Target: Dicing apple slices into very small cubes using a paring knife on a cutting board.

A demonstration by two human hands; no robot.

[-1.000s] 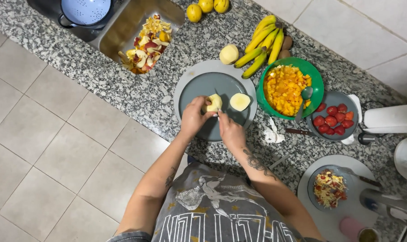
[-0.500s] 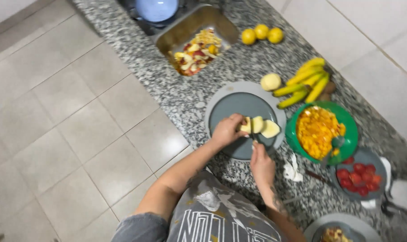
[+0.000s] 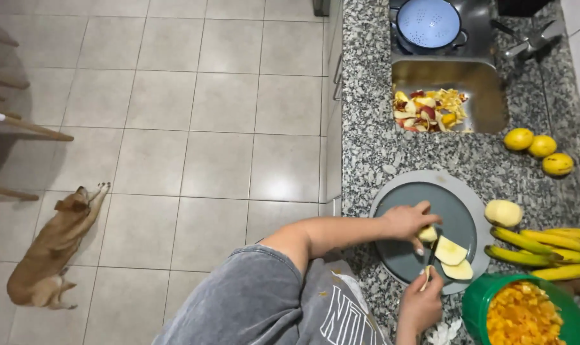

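Pale tiled floor (image 3: 175,128), granite counter (image 3: 366,128)

My left hand (image 3: 406,221) presses a peeled fruit piece (image 3: 428,234) onto the grey plate (image 3: 398,255) on the speckled granite counter (image 3: 373,140), while my right hand (image 3: 421,305) grips a knife (image 3: 426,273) just below it, with two pale cut slices (image 3: 453,255) lying beside the blade. To the right lie a whole peeled fruit (image 3: 502,213), a bunch of bananas (image 3: 539,246), three yellow citrus fruits (image 3: 538,147) and a green bowl of diced orange fruit (image 3: 523,316); fruit peelings (image 3: 427,110) fill the steel sink (image 3: 488,102) beneath a blue colander (image 3: 428,22). On the tiled floor (image 3: 207,128) at left, a tan dog (image 3: 50,249) lies stretched out.
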